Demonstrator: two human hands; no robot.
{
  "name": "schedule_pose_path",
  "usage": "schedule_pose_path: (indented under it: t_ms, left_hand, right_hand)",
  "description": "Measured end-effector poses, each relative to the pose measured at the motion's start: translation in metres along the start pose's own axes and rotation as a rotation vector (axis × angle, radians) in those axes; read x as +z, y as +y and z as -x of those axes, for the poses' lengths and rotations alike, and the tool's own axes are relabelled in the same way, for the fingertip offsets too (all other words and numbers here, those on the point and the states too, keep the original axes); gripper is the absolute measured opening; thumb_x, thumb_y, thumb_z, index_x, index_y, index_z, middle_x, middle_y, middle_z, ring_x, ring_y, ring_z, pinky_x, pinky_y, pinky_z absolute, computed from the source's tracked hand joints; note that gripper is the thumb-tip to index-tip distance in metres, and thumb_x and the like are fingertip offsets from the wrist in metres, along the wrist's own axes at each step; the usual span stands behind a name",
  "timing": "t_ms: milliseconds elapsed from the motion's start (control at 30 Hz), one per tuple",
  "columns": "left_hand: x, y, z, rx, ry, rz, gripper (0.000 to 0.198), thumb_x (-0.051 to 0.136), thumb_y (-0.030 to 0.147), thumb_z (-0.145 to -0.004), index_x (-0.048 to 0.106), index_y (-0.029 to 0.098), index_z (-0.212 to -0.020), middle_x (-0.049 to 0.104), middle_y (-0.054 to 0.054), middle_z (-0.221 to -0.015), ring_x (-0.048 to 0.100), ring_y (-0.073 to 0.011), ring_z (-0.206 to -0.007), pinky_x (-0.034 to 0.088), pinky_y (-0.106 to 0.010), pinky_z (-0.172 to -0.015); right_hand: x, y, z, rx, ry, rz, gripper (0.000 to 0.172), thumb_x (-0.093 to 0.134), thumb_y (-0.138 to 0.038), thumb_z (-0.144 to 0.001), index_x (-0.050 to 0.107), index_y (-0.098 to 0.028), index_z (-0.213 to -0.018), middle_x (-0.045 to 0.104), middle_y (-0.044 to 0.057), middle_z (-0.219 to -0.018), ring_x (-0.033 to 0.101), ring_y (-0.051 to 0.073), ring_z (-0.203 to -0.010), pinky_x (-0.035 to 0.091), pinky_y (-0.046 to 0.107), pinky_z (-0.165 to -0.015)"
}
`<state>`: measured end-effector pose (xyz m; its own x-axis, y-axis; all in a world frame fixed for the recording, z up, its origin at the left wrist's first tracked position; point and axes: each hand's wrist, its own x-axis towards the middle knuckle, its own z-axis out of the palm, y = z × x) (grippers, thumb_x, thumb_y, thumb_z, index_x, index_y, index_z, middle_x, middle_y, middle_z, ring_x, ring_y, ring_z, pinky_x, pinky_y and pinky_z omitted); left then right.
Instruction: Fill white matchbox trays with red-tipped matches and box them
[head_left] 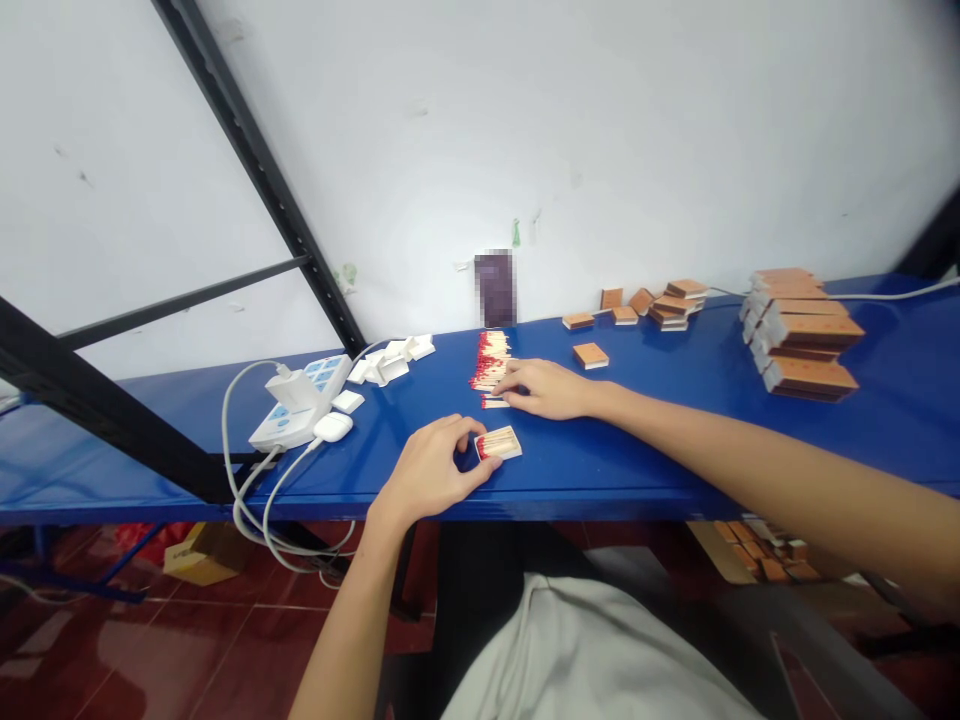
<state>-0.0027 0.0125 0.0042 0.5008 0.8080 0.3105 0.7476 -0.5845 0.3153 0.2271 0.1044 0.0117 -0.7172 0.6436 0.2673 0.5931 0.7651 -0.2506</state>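
My left hand [439,465] holds a small white matchbox tray [513,446] between thumb and fingers, near the front edge of the blue table. Red-headed matches lie side by side in the tray, heads towards my left hand. Farther back, my right hand [551,388] is over the lower end of a pile of loose matches [493,352], its fingertips pinched down on a few matches [493,401] set slightly apart from the pile. The fingers partly hide those matches.
Empty white trays [391,362] lie left of the pile, beside a power strip [300,405] with white cables. Brown matchboxes [679,298] sit at the back right, and a taller stack [806,335] stands farther right. A black shelf post [262,170] rises at left.
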Motion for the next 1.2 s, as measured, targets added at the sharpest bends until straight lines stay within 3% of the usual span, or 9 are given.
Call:
schedule_pose_path:
  t_ms: [233,633,1000,1200]
  left_hand:
    - [0.0008,-0.0001,0.0002,0.0,0.001,0.004,0.023,0.064,0.043,-0.088,0.062,0.022,-0.098,0.054,0.002,-0.078,0.053,-0.017,-0.071,0.039,-0.03,-0.066]
    - [0.0011,-0.0006,0.0004,0.001,0.001,0.005,0.022,0.065,0.042,-0.088,0.063,0.022,-0.098,0.055,0.002,-0.077,0.053,-0.0169,-0.071,0.039,-0.03,-0.066]
    - [-0.0001,0.0007,0.0002,-0.002,0.002,0.0,0.022,0.064,0.042,-0.088,0.063,0.022,-0.098,0.055,0.002,-0.077,0.053,-0.0171,-0.07,0.039,-0.03,-0.066]
    - [0.0,0.0009,0.0,0.002,0.001,-0.002,0.022,0.064,0.042,-0.088,0.063,0.022,-0.099,0.055,0.001,-0.077,0.054,-0.0174,-0.071,0.04,-0.03,-0.065]
  right_hand:
    - [0.0011,-0.0006,-0.0003,0.037,0.041,-0.007,0.029,0.048,-0.025,-0.094,0.072,-0.019,-0.109,0.068,0.01,-0.108,0.061,0.023,-0.1,0.043,0.032,-0.086]
    - [0.0008,-0.0064,0.0007,0.03,0.024,0.012,0.025,0.047,-0.027,-0.094,0.07,-0.018,-0.087,0.067,0.008,-0.093,0.06,0.02,-0.088,0.041,0.029,-0.077]
    - [0.005,-0.0079,-0.0009,0.07,0.025,-0.007,0.03,0.053,-0.043,-0.095,0.074,-0.022,-0.103,0.068,0.008,-0.101,0.061,0.022,-0.092,0.041,0.029,-0.076]
    - [0.0056,-0.0079,-0.0018,0.032,0.015,-0.018,0.026,0.056,-0.037,-0.094,0.075,-0.021,-0.101,0.07,0.008,-0.101,0.061,0.021,-0.089,0.041,0.029,-0.073]
